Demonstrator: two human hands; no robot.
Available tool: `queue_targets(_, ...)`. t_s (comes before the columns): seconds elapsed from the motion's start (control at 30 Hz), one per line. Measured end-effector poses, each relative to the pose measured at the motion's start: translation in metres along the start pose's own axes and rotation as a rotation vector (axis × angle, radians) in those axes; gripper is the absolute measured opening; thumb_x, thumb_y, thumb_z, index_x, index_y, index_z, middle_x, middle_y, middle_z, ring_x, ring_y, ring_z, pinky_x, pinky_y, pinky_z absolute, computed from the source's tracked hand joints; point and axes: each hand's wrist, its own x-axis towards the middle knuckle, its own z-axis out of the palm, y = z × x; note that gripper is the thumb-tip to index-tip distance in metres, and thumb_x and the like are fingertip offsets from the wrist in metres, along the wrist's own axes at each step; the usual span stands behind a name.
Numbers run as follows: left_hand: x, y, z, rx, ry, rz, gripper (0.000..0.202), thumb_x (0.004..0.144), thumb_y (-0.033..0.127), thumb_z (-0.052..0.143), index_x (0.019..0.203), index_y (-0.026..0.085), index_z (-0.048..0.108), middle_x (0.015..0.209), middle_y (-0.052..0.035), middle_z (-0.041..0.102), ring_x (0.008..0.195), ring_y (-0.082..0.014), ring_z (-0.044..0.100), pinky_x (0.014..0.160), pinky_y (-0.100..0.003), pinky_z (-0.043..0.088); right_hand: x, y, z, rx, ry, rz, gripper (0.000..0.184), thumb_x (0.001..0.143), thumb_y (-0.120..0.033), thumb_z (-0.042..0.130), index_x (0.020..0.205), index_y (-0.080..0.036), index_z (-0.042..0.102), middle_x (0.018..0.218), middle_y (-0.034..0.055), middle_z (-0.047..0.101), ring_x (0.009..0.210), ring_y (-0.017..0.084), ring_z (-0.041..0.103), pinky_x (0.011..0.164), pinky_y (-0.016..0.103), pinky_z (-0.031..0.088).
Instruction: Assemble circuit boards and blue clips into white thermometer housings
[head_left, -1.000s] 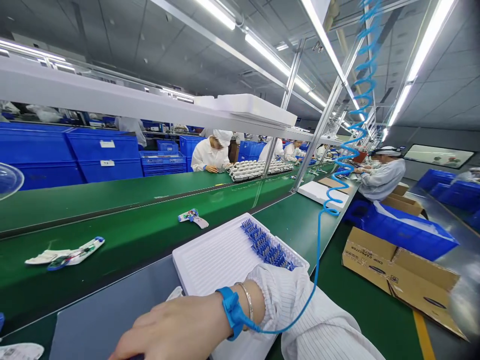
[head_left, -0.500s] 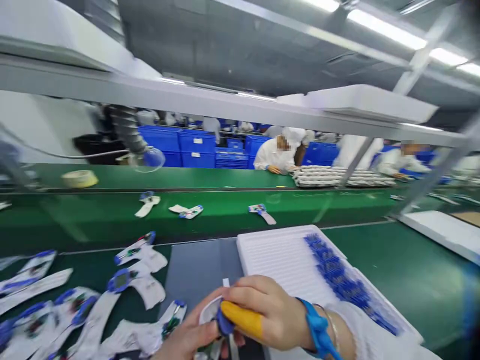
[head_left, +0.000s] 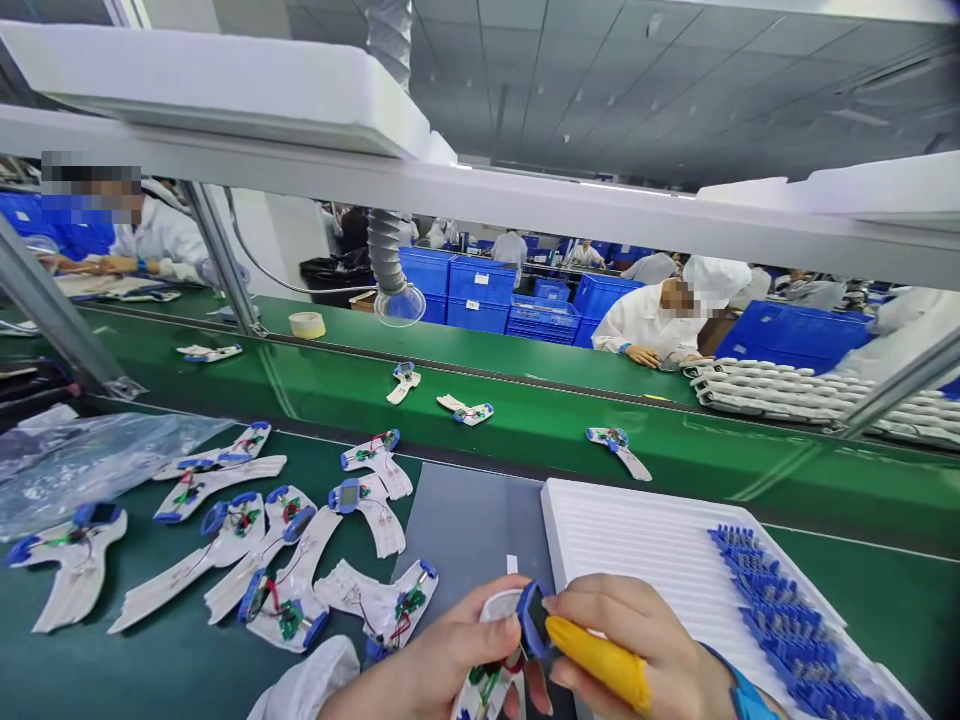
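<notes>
At the bottom edge my left hand point(head_left: 431, 665) is closed round a white half-shell with a blue screen frame point(head_left: 504, 655) and loose wiring. My right hand point(head_left: 645, 650), with a yellow finger cot on one finger, pinches the blue frame end of the same piece. Both hands hover over a grey mat point(head_left: 472, 520). A white ridged tray point(head_left: 637, 540) lies just right of them, with several small blue parts point(head_left: 780, 610) in rows at its right side.
Several white and blue half-shells point(head_left: 285, 560) lie on the green table to the left, beside a clear plastic bag point(head_left: 82, 455). Three more pieces ride the green conveyor belt point(head_left: 525, 415). Beyond it sit people in white coats, stacked white trays point(head_left: 817, 395), blue crates, a tape roll point(head_left: 307, 324).
The view has swung left from the aisle to the bench. My hands have come together on the white half-shell; a second ago only my right arm showed.
</notes>
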Motion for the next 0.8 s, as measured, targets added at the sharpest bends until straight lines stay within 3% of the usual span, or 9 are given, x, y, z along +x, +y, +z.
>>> queue_targets(0.17,0.0,-0.001,-0.002,0.047,0.041,-0.054,0.071,0.056,0.054,0.075,0.108,0.011,0.054,0.056,-0.0028,0.062,0.049,-0.0129,0.062,0.038,-0.013,0.041,0.015,0.004,-0.005,-0.037,-0.088,-0.015,0.015,0.084,-0.012,0.051,0.095,-0.015,0.059,0.086,0.0076,0.066,0.076,0.015,0.058,0.065,0.027,0.048)
queue_targets(0.47,-0.005,0.004,0.009,0.007,0.084,-0.047,0.061,0.054,0.049,0.078,0.097,0.011,0.056,0.065,-0.0025,0.061,0.053,-0.0129,0.064,0.036,-0.012,0.042,0.029,-0.002,-0.007,-0.225,-0.219,-0.114,0.021,0.087,-0.015,0.043,0.074,-0.016,0.059,0.066,0.0047,0.058,0.058,0.016,0.048,0.05,0.029,0.037)
queue_targets(0.63,0.0,-0.009,-0.004,-0.151,0.0,-0.066,0.061,0.061,0.055,0.069,0.102,0.013,0.053,0.069,-0.006,0.065,0.05,-0.0146,0.064,0.035,-0.015,0.042,0.02,-0.006,-0.01,-0.134,-0.172,-0.087,0.025,0.091,-0.013,0.034,0.084,-0.014,0.057,0.068,0.0047,0.06,0.055,0.014,0.046,0.049,0.028,0.039)
queue_targets(0.8,0.001,-0.013,-0.011,-0.178,0.01,-0.186,0.072,0.068,0.067,0.052,0.111,0.009,0.052,0.058,-0.0081,0.066,0.039,-0.0126,0.057,0.035,-0.017,0.04,0.015,-0.008,-0.007,-0.103,0.003,-0.001,0.012,0.091,-0.023,0.044,0.088,-0.016,0.054,0.071,0.0044,0.064,0.064,0.014,0.056,0.058,0.025,0.047)
